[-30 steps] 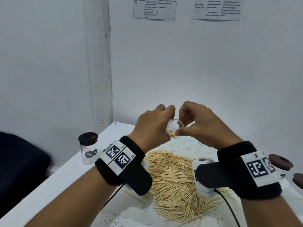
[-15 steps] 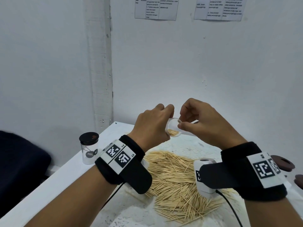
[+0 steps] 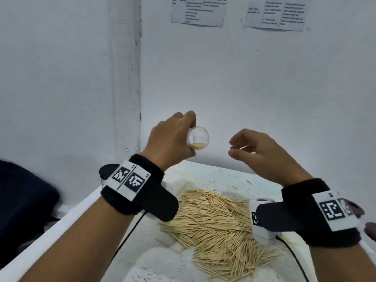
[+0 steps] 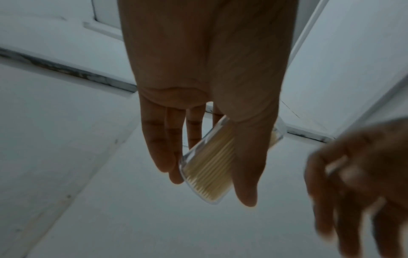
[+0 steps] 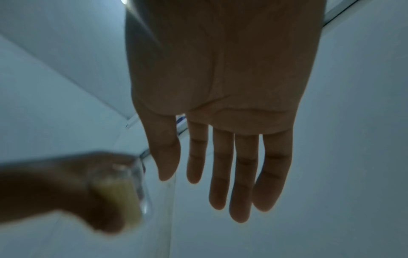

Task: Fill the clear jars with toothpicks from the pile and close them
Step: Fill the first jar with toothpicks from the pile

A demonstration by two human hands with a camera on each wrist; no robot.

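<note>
My left hand [image 3: 186,137] grips a clear jar [image 3: 199,139] in the air above the table, tipped on its side with its open mouth toward me. A bundle of toothpicks lies along the jar's lower wall [image 4: 209,165]. There is no lid on it. My right hand [image 3: 237,147] hovers to the right of the jar, apart from it. Its fingers [image 5: 240,174] are relaxed and hold nothing I can see. The pile of toothpicks [image 3: 219,224] lies on the white table [image 3: 234,178] below both hands.
A closed clear jar with a black lid [image 3: 105,173] stands at the table's left edge, mostly hidden behind my left wristband. Brown lids [image 3: 357,208] lie at the far right. A white wall rises just behind the table. A dark chair [image 3: 22,200] is at left.
My right hand's fingers were at the jar's mouth; they have pulled away to the right. My left hand has lifted the jar a little higher.
</note>
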